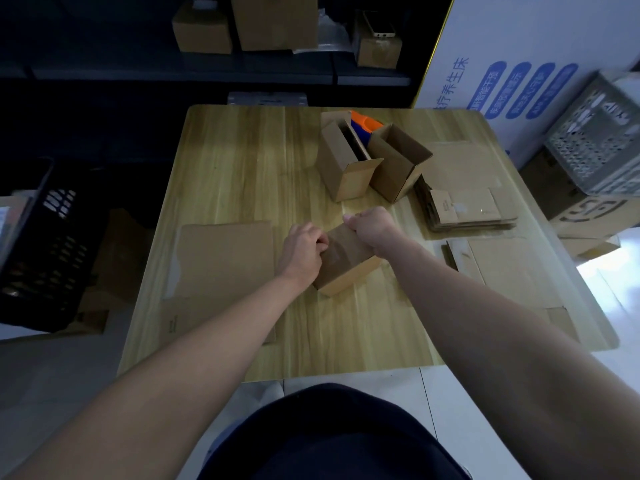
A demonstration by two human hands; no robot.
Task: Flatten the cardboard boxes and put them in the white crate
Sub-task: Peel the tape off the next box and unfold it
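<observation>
Cardboard box (341,263) lies diagonal, near-left to far-right, hands (304,251) (372,230) gripping it.

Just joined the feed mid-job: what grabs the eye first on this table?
The small cardboard box at the centre of the table, held by the left hand and right hand. Behind it stand an open box and a second open box, with an orange-and-blue item at their far end. A stack of flattened boxes lies to the right.

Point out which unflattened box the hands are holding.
The small box gripped by left hand and right hand; the two open boxes stand untouched behind.
</observation>
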